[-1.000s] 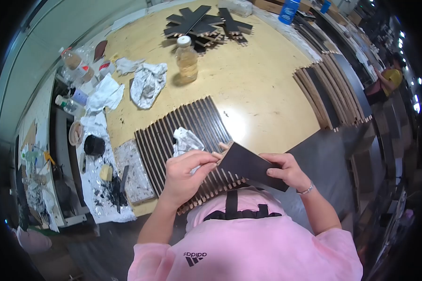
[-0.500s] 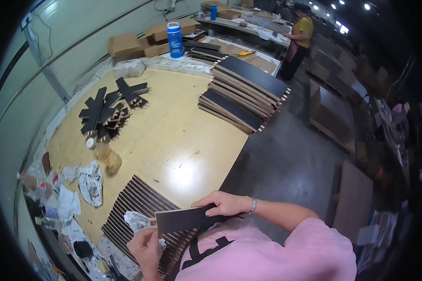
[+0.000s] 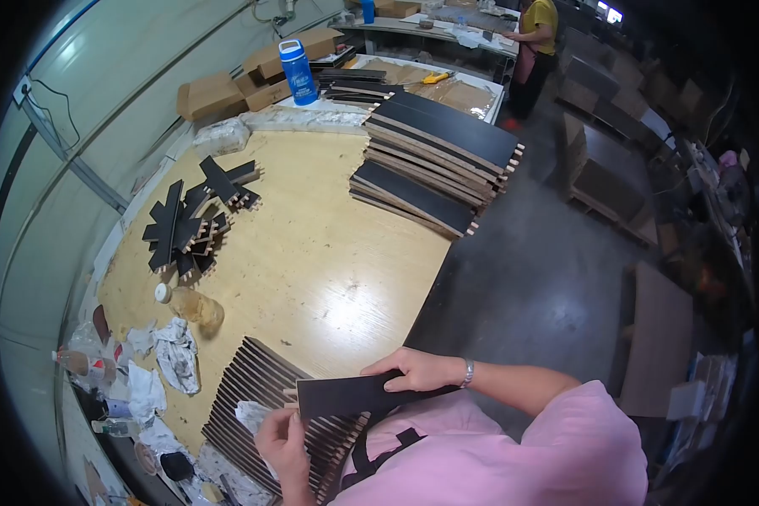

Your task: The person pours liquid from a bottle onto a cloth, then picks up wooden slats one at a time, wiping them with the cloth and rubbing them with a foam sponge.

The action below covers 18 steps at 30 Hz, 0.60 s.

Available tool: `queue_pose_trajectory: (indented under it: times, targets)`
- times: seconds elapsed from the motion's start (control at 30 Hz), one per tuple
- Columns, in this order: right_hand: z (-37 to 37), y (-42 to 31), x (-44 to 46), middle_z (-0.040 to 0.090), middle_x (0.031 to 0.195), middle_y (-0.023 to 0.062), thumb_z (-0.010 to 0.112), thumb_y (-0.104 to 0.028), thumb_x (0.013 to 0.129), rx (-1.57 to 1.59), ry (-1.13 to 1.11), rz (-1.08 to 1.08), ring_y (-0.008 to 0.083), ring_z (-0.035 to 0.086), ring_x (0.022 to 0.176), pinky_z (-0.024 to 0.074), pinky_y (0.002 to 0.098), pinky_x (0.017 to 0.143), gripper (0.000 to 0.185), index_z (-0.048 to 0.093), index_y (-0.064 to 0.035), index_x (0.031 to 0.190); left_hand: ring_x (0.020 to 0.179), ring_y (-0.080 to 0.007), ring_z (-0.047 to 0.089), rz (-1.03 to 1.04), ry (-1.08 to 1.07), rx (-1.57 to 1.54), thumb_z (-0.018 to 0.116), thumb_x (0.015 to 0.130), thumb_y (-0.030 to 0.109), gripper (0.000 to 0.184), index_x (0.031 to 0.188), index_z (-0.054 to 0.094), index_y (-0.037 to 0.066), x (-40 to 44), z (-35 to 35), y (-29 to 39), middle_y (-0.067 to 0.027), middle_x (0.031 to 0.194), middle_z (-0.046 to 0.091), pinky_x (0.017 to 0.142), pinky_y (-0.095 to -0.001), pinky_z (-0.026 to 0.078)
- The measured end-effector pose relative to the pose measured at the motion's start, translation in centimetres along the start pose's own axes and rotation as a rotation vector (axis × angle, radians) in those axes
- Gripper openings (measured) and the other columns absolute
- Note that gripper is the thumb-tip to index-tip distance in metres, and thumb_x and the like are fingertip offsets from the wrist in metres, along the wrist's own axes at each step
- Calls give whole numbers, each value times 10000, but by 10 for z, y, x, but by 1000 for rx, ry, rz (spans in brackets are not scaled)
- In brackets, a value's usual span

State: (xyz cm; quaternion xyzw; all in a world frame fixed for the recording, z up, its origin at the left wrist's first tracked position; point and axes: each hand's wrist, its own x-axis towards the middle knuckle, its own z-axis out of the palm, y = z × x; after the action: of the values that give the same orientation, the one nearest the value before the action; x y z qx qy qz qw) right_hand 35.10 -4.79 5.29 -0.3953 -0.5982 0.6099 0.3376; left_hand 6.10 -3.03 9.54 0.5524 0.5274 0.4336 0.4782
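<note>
A flat black board [image 3: 341,396] with wooden dowels at its left end lies across my lap side of the table. My right hand [image 3: 415,371] grips its far edge, thumb on the black face. My left hand [image 3: 283,440] is closed at the dowel end, with a white cloth [image 3: 250,415] just beside it; whether the fingers hold cloth or dowel is hard to tell. Under and beside the board is a row of narrow dark strips [image 3: 243,384] with doweled ends, set side by side.
Crossed black boards [image 3: 181,221], a bottle of yellowish liquid [image 3: 196,310] and rags [image 3: 177,354] rest on the table [image 3: 312,253]. Beyond are a board stack [image 3: 438,152], a blue bottle [image 3: 298,74] and cardboard boxes [image 3: 213,94]. A person [image 3: 538,42] stands at a far table.
The view has swung toward the right, bringing the board stack and far person into fuller sight. The board in my hands has turned closer to level, still held.
</note>
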Motion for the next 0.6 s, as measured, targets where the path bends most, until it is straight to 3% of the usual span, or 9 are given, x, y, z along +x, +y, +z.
queue_pose_trajectory:
  times: [0.13, 0.27, 0.37, 0.47, 0.57, 0.6]
  targets:
    - [-3, 7, 8, 659, 1186, 224, 680, -129, 830, -37, 55, -29, 274, 632, 1122, 470, 353, 989, 531, 556, 53, 1313, 753, -148, 644, -96, 34, -346, 614, 935, 61, 230, 1144, 575, -27, 10, 20, -7, -88, 920, 648, 693, -301, 575]
    - [-12, -15, 15, 658, 1064, 228, 764, -316, 760, -395, 4, 12, 326, 655, 984, 505, 375, 878, 717, 522, 37, 1335, 769, -148, 644, -120, -49, -358, 623, 952, 115, 362, 1245, 463, -25, 17, 49, -5, -108, 951, 636, 684, -313, 586]
    - [-19, -4, 16, 627, 994, 216, 773, -354, 727, -457, 33, 0, 356, 634, 855, 505, 398, 804, 740, 520, 19, 1314, 741, -140, 647, -160, -8, -374, 664, 963, 237, 410, 1242, 477, 0, 27, 56, -15, -88, 976, 639, 661, -292, 591]
    - [-32, 10, 21, 613, 1013, 189, 691, -337, 803, -378, 33, -123, 300, 623, 799, 517, 382, 741, 591, 544, 16, 1253, 715, -120, 626, -147, -33, -454, 672, 959, 258, 441, 1264, 475, 8, 27, 80, 1, -81, 941, 633, 656, -281, 574]
    - [-52, 10, 29, 626, 919, 130, 565, -308, 895, 289, -263, 111, 219, 630, 751, 528, 346, 679, 430, 579, 29, 1161, 736, -132, 622, -222, -119, -411, 658, 956, 190, 418, 1285, 488, -4, 31, 95, -12, -91, 977, 644, 665, -269, 542]
    - [-60, 23, 35, 621, 805, 68, 468, -278, 952, 328, -396, 204, 158, 611, 668, 530, 313, 624, 381, 601, 51, 1087, 699, -123, 608, -253, -136, -443, 641, 967, 174, 318, 1223, 556, 5, 33, 103, -13, -71, 940, 651, 633, -254, 525]
